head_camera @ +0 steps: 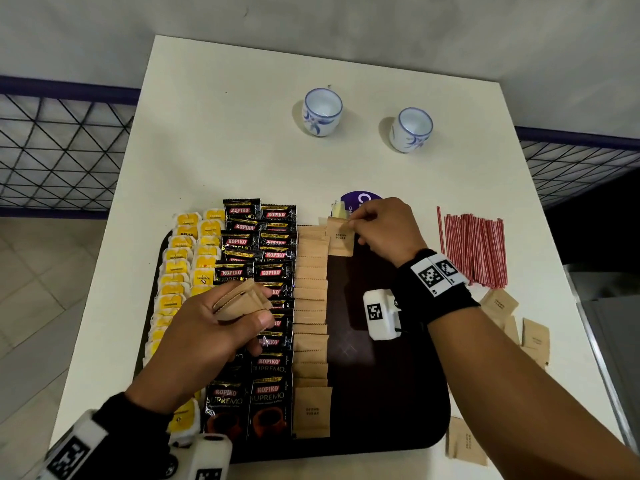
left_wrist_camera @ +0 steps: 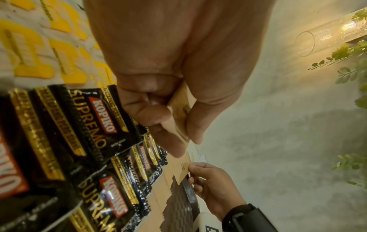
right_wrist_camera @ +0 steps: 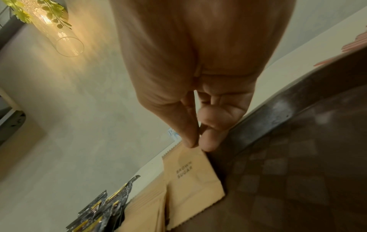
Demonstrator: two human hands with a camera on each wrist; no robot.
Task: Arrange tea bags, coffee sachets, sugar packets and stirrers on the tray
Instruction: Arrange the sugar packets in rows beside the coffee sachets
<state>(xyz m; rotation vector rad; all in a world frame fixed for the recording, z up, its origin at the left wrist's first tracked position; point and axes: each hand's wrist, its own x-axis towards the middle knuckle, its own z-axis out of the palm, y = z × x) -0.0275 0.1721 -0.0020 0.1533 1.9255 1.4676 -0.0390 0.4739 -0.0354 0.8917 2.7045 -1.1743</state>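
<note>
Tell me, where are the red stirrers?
In the head view, the red stirrers lie bundled on the white table, off the tray on its right side.

The near tea bags [head_camera: 183, 419] are partly hidden by the left hand [head_camera: 207, 327]; the purple disc [head_camera: 356, 199] is half covered by the right hand [head_camera: 384, 230].

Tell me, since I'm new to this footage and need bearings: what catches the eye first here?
The dark tray with its neat columns: yellow tea bags on the left, black Kopiko coffee sachets, then brown sugar packets. At its far end the right hand pinches one sugar packet, starting a new column, while the left hand grips a spare stack. Red striped stirrers lie on the table to the tray's right.
</note>
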